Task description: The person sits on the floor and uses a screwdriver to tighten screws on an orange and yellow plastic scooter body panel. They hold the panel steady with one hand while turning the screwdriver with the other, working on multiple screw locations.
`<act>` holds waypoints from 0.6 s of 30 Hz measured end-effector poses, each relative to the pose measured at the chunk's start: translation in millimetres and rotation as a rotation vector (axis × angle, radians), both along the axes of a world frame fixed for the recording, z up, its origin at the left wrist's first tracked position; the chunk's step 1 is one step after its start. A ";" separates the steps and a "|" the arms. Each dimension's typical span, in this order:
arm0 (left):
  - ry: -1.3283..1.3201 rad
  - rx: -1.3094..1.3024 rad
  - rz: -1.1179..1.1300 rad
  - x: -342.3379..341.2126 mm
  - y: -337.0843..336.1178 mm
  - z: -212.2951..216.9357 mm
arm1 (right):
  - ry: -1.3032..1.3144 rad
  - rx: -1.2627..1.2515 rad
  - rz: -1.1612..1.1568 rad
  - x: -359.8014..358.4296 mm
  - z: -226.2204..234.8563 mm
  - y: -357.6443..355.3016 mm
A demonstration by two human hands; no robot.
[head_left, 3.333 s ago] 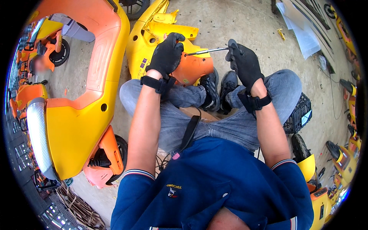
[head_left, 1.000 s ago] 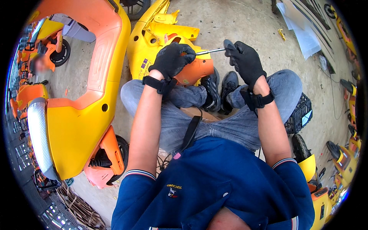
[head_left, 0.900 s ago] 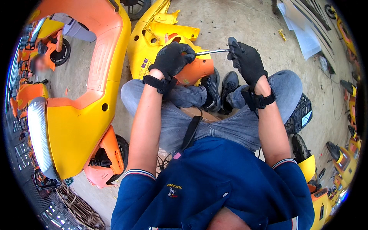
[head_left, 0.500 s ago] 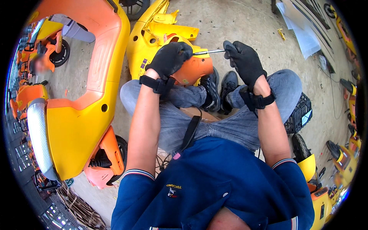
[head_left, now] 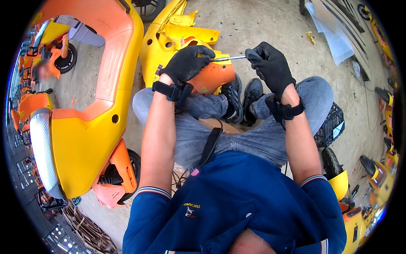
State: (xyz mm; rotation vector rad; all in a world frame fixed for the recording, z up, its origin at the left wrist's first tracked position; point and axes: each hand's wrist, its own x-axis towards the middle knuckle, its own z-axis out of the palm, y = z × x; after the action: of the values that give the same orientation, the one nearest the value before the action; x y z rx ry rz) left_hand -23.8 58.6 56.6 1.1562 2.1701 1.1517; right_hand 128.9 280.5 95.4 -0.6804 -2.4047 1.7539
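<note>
Between my two black-gloved hands a slim metal rod (head_left: 228,58) runs almost level; both its ends vanish into the gloves, so its exact kind does not show. My left hand (head_left: 186,63) is closed round the rod's left end. Fingertips of my right hand (head_left: 272,70) pinch the other end. Just beneath and beyond my left hand lies a yellow scooter body panel (head_left: 153,53) with holes and an orange part (head_left: 216,79). The rod crosses above that panel, apart from it as far as I can see.
A large yellow-and-orange scooter body (head_left: 91,139) stands close at my left. Clear plastic sheeting (head_left: 332,38) lies on the concrete floor (head_left: 253,25) at the far right. Beside my right knee is a black crate-like object (head_left: 330,127); a tyre (head_left: 332,162) is behind it. More scooters line both sides.
The rod has shifted slightly left and a little down on its right side. My right hand's fingers have curled in closer round its end, and my left fingers have moved slightly.
</note>
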 end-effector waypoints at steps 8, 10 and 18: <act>0.002 -0.139 0.050 0.7 0.1 1.1 | -0.041 -0.059 -0.006 0.2 -0.3 0.1; -0.038 -0.123 0.059 3.3 1.3 3.6 | -0.107 0.056 -0.036 -1.2 -1.1 0.7; 0.003 -0.138 0.095 4.8 0.7 3.1 | -0.258 0.004 0.022 0.5 6.3 -0.4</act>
State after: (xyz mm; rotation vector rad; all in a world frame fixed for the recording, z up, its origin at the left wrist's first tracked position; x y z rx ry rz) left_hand -19.0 59.3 59.7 1.0067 2.2885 1.0197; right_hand 129.4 280.1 101.7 -0.9359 -2.5854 1.7665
